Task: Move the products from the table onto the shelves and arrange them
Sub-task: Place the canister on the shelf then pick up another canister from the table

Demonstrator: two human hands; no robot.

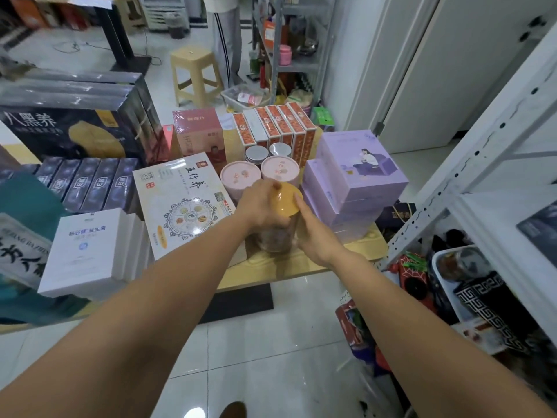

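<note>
A clear jar with a yellow lid (287,200) stands near the front edge of the wooden table (301,267). My left hand (261,203) grips the jar from the left, fingers curled over the lid's rim. My right hand (313,233) holds its right side. Behind the jar stand two pink round tins (239,176) and two silver-lidded jars (256,153). Purple boxes (355,176) are stacked to the right. A cream flat box (180,200) lies to the left. The white metal shelf unit (482,164) rises at the right.
Dark boxes (87,182), a white box (87,251) and orange cartons (280,125) crowd the table. A yellow stool (196,73) and a person's legs (224,40) stand beyond. Bags and a basket (470,285) fill the shelf's lower level and the floor beside it.
</note>
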